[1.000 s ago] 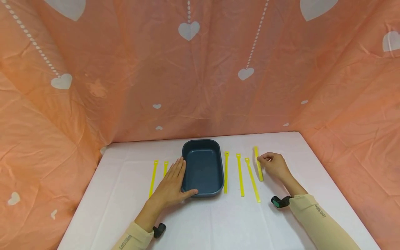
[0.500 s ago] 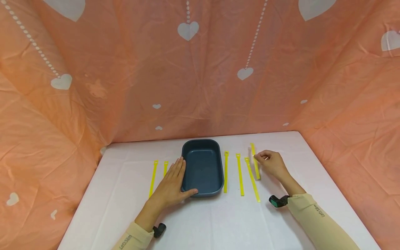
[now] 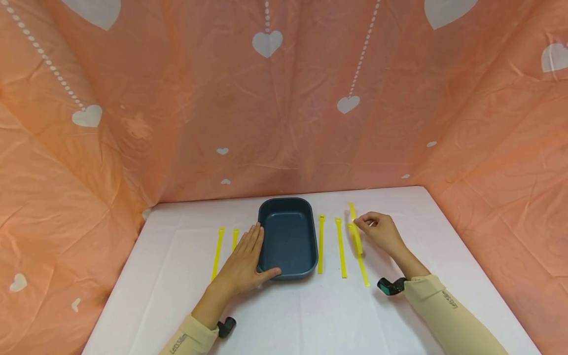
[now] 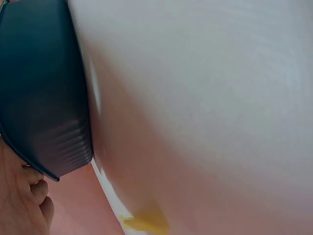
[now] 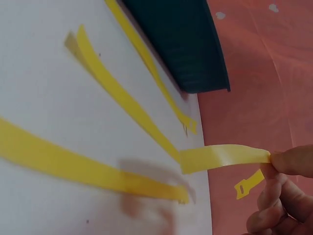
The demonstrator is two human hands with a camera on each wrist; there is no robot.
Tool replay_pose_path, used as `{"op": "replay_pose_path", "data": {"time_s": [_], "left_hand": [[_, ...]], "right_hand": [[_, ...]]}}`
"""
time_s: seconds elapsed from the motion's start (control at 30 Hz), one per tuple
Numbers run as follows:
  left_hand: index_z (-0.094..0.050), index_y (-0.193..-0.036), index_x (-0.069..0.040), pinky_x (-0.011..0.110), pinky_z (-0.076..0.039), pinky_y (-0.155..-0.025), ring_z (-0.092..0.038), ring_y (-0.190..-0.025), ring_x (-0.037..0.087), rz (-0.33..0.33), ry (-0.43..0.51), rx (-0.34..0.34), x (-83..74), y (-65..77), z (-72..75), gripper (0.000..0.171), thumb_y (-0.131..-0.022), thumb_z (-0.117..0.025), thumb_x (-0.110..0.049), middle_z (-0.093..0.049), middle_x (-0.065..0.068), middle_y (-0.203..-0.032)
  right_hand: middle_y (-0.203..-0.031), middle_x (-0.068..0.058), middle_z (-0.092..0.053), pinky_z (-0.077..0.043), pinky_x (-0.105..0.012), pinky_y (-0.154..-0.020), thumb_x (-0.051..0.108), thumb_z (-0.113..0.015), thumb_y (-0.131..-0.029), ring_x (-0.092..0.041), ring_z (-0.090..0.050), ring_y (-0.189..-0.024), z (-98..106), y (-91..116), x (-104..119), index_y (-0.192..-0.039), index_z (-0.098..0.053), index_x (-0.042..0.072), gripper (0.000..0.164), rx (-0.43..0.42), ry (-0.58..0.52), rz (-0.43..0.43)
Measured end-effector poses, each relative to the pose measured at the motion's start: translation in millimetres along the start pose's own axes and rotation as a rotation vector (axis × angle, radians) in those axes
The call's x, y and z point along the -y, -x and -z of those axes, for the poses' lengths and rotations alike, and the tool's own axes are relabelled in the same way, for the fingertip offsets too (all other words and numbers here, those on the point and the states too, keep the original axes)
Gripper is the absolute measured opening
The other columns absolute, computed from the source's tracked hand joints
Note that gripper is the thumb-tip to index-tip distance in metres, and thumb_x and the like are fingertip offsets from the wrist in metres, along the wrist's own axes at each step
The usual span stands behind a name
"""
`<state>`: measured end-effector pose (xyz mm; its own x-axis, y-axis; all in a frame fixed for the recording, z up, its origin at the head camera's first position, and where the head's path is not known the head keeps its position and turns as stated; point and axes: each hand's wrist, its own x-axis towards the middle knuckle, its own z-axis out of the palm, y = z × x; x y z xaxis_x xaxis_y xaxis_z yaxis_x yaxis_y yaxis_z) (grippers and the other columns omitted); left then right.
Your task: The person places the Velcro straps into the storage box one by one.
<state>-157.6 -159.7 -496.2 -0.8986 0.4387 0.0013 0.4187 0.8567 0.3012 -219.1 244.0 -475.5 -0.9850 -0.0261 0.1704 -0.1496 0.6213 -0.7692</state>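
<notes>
A dark blue rectangular tub (image 3: 287,246) stands on the white table. My left hand (image 3: 241,264) rests flat along its left side, fingers straight on the rim and thumb at the near corner. My right hand (image 3: 383,234) pinches a flat yellow cable strap (image 5: 220,157) between thumb and fingertips. That strap has a slotted head (image 5: 242,188) past the fingers and is raised above the table. In the head view it overlaps the upper part of a lying yellow strap (image 3: 362,271). Two more straps, a middle one (image 3: 341,251) and one beside the tub (image 3: 321,246), lie to its left.
Left of the tub lie two more yellow straps, the outer one (image 3: 218,254) and an inner one (image 3: 235,239) partly covered by my left hand. A peach curtain (image 3: 284,123) with white hearts surrounds the table at the back and sides.
My right hand has moved left with the pinched strap, from beside the rightmost lying strap to over it. The left hand and the tub have stayed put.
</notes>
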Motion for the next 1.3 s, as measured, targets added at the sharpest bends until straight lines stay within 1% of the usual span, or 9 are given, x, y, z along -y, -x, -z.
{"op": "replay_pose_path", "data": {"time_s": [0.2,0.47,0.9,1.1,1.27,1.3], "left_hand": [[-0.007,-0.171,0.002,0.047,-0.008,-0.135,-0.001,-0.167,0.03,-0.006,-0.002,-0.012,-0.6,0.3,0.1,0.122,-0.095,-0.058,-0.079,0.002,0.016,-0.18],[-0.006,-0.17,0.003,0.047,-0.007,-0.135,0.0,-0.167,0.031,-0.008,0.002,-0.009,-1.9,1.8,1.2,0.122,-0.096,-0.059,-0.077,0.002,0.017,-0.18],[-0.007,-0.17,0.002,0.048,-0.008,-0.135,-0.001,-0.167,0.031,-0.005,-0.001,-0.011,-0.5,0.5,-0.1,0.122,-0.095,-0.058,-0.079,0.001,0.016,-0.18],[-0.007,-0.17,0.002,0.047,-0.008,-0.135,-0.001,-0.167,0.03,-0.003,-0.004,-0.008,0.3,0.2,-0.5,0.122,-0.095,-0.057,-0.08,0.001,0.016,-0.18],[-0.007,-0.171,0.002,0.047,-0.008,-0.135,-0.001,-0.167,0.03,-0.007,0.001,-0.01,0.5,-0.1,-0.7,0.122,-0.095,-0.057,-0.08,0.001,0.016,-0.18],[-0.007,-0.171,0.002,0.047,-0.008,-0.135,0.0,-0.167,0.03,-0.007,0.002,-0.011,0.5,-0.2,-0.7,0.122,-0.095,-0.057,-0.08,0.001,0.016,-0.18]], "right_hand": [[-0.084,-0.006,-0.074,-0.046,-0.026,-0.064,0.02,-0.08,-0.099,-0.019,-0.056,-0.075,-5,-1,6,-0.097,-0.08,0.0,0.02,0.009,-0.017,0.01],[-0.084,-0.005,-0.073,-0.047,-0.025,-0.061,0.022,-0.08,-0.099,-0.018,-0.056,-0.073,-9,-1,19,-0.098,-0.08,0.002,0.02,0.037,-0.052,0.026],[-0.089,-0.007,-0.075,-0.047,-0.025,-0.06,0.023,-0.079,-0.101,-0.019,-0.056,-0.073,-16,-1,29,-0.1,-0.08,0.002,0.021,0.068,-0.089,0.002],[-0.094,-0.009,-0.077,-0.049,-0.025,-0.06,0.024,-0.079,-0.1,-0.019,-0.059,-0.075,-20,0,34,-0.1,-0.08,0.002,0.022,0.077,-0.108,0.014],[-0.092,-0.011,-0.079,-0.048,-0.024,-0.06,0.022,-0.079,-0.101,-0.019,-0.061,-0.076,-24,0,36,-0.1,-0.08,0.001,0.021,0.095,-0.135,0.026],[-0.091,-0.011,-0.079,-0.048,-0.023,-0.061,0.021,-0.079,-0.101,-0.021,-0.063,-0.077,-24,0,36,-0.1,-0.08,0.001,0.02,0.098,-0.14,0.021]]}}
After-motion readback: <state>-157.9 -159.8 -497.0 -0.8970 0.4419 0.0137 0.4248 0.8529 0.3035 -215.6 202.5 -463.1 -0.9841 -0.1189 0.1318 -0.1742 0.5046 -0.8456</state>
